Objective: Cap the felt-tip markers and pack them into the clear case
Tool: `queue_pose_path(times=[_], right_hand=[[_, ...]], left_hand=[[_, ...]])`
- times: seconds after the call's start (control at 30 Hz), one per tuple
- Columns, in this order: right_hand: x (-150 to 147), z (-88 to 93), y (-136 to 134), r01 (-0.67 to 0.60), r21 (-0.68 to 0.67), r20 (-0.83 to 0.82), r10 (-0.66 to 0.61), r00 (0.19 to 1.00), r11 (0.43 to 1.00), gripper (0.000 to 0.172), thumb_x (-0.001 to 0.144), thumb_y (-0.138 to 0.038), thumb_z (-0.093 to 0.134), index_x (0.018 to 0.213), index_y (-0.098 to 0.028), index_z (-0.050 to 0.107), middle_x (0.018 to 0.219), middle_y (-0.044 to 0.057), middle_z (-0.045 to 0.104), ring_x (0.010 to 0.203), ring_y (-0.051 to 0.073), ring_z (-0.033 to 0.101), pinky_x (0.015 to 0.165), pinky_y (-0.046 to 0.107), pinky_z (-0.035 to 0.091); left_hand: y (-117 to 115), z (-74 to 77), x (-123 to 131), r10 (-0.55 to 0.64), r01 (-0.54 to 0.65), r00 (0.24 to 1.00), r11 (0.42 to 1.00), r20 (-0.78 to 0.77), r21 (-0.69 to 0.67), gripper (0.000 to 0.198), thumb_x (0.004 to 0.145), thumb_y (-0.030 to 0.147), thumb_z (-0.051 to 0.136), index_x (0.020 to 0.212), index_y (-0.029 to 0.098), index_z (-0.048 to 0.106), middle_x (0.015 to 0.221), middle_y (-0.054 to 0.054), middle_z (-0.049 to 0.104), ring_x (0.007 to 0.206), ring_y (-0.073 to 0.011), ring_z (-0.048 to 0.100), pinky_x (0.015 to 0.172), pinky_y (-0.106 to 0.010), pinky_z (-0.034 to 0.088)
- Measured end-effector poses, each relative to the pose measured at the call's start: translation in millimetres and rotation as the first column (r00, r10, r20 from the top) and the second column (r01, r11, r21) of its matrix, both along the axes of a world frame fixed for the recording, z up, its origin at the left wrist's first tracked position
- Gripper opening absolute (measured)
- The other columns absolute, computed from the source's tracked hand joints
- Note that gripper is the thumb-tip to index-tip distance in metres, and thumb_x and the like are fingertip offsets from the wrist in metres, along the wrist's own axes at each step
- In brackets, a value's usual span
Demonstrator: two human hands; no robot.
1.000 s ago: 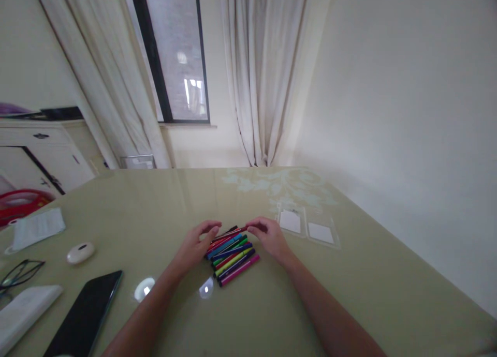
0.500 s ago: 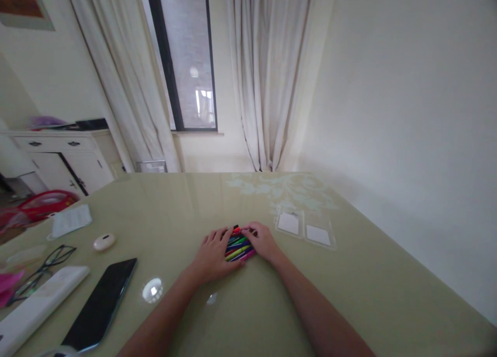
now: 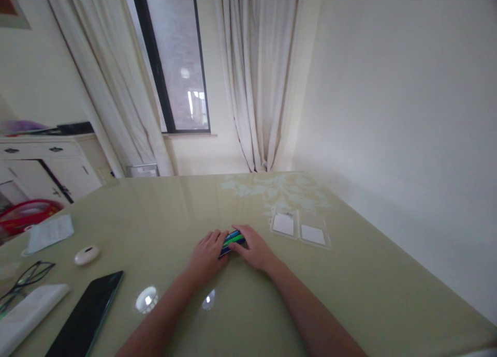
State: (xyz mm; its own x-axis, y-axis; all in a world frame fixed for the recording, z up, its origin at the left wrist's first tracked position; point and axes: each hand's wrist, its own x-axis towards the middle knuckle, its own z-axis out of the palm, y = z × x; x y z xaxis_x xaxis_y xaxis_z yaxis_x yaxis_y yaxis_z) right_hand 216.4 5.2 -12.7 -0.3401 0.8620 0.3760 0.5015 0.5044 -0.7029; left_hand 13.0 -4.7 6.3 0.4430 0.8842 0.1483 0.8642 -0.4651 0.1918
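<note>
Markers (image 3: pixel 233 239), centre of the clock face, form a bundle above the green table (image 3: pixel 186 202), grasped from both ends: fingers of the left hand (image 3: pixel 207 254) curl round the nine-o'clock end, those of the right hand (image 3: pixel 254 248) the three-o'clock end. Clear case (image 3: pixel 298 228), opened flat, at three; black phone (image 3: pixel 86 315) at eight.

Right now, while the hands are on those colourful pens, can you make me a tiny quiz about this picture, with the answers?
1. True or false: the left hand and the right hand both touch the markers.

2. Which thing lies to the right of both hands?
A) glasses
B) clear plastic case
C) face mask

3. Fill the gap: the screen of the phone looks ____.

Key: 1. True. 2. B. 3. Black.
</note>
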Motion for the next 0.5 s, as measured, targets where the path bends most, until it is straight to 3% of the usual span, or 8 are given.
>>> queue_pose_path(times=[0.1,0.2,0.33,0.5], right_hand=[[-0.7,6.2,-4.8,-0.003,0.001,0.076,0.003,0.997,1.0,0.068,0.09,-0.05,0.077,0.146,-0.019,0.055,0.141,0.015,0.062,0.131,0.03,0.057,0.115,0.045,0.041],[-2.4,8.7,-6.6,-0.001,0.005,0.15,0.0,0.989,1.0,0.068,0.087,-0.049,0.079,0.144,-0.02,0.056,0.139,0.014,0.063,0.129,0.03,0.058,0.114,0.044,0.042],[-4.6,7.3,-7.3,-0.018,0.025,0.205,0.012,0.979,1.0,0.067,0.088,-0.052,0.078,0.143,-0.021,0.057,0.141,0.014,0.062,0.13,0.031,0.057,0.114,0.044,0.04],[-4.3,5.2,-7.4,-0.025,0.015,0.226,0.021,0.974,1.0,0.073,0.088,-0.058,0.075,0.148,-0.023,0.054,0.148,0.015,0.058,0.137,0.032,0.053,0.117,0.047,0.037]], left_hand=[[-3.9,-5.0,0.1,-0.014,0.012,0.998,0.999,0.067,0.031,0.051,0.093,0.033,0.059,0.142,0.019,0.053,0.132,-0.013,0.063,0.122,-0.0288,0.058,0.108,-0.042,0.044],[-10.4,-7.3,-1.9,0.006,-0.009,0.997,0.999,0.081,0.039,0.065,0.09,0.052,0.064,0.144,0.017,0.052,0.138,-0.016,0.062,0.126,-0.0327,0.056,0.11,-0.047,0.042],[-16.9,-6.1,-6.2,0.035,-0.037,0.998,0.999,0.059,0.03,0.082,0.086,0.064,0.065,0.15,0.017,0.048,0.148,-0.017,0.057,0.135,-0.037,0.049,0.114,-0.052,0.037],[-17.7,0.8,-5.6,0.075,-0.073,0.996,0.997,0.046,-0.033,0.078,0.087,0.057,0.063,0.151,0.015,0.046,0.147,-0.018,0.056,0.133,-0.0368,0.05,0.114,-0.05,0.038]])
